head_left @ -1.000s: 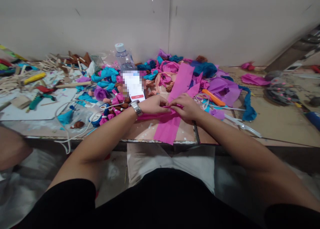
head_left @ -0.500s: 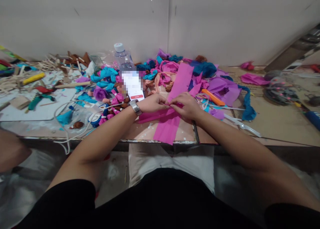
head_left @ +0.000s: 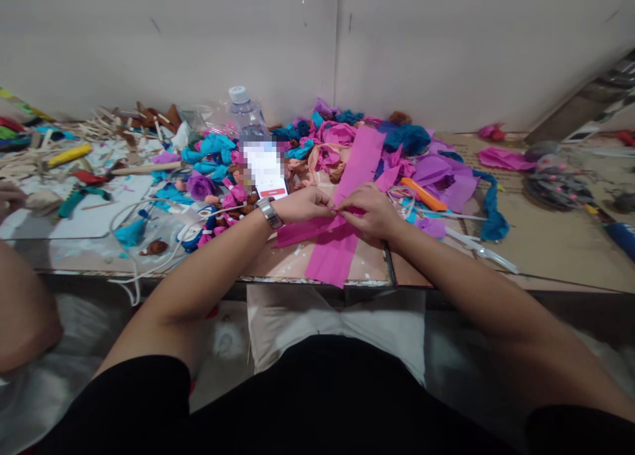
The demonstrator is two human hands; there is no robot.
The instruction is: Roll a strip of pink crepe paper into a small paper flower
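My left hand [head_left: 313, 206], with a metal-banded watch [head_left: 268, 213] at its wrist, pinches a pink crepe paper strip [head_left: 297, 234] between thumb and fingers. My right hand [head_left: 371, 210] pinches the same paper, its fingertips almost meeting the left ones. Some of the paper trails to the left below my left hand. The exact fold between the fingertips is too small to make out. Under both hands a wider pink crepe strip [head_left: 329, 260] lies slantwise, reaching the table's front edge.
Crumpled crepe paper [head_left: 441, 177] heaps behind my hands. Around it are a phone [head_left: 270, 170], a water bottle [head_left: 247, 114], an orange cutter [head_left: 423, 194] and scissors [head_left: 481, 248]. A white cable [head_left: 129, 270] hangs over the edge. Another person's hand [head_left: 8, 197] is at far left.
Both my hands stay nearly in place, still pinching the paper. At the far left, another person's hand has come into view over the table by the small wooden block.
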